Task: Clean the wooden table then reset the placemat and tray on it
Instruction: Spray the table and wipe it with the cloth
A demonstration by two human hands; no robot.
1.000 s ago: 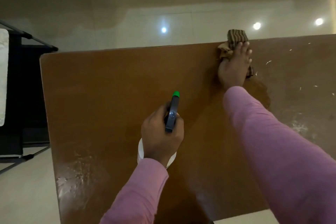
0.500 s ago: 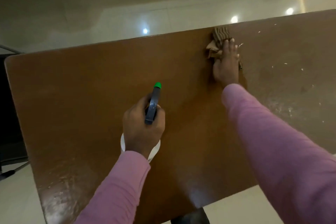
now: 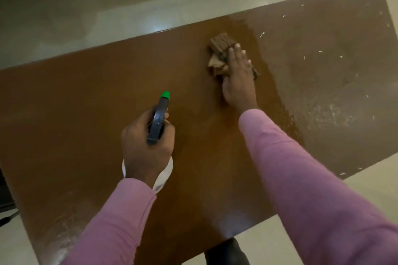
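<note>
The brown wooden table fills most of the head view. My right hand lies flat on a crumpled brown striped cloth, pressing it onto the tabletop a little back from the far edge. My left hand grips a white spray bottle with a dark trigger head and a green nozzle, held over the middle of the table. The wood left of the cloth looks darker and wiped. The right part of the table is dull, with white specks and smears. No placemat or tray is in view.
Pale glossy floor tiles surround the table on all sides. A dark object shows below the near table edge. A smeared patch marks the near left corner of the tabletop.
My right hand has drawn the cloth back from the far edge toward me. The view has swung right, showing the table's right end; the dark rack at left is gone from view.
</note>
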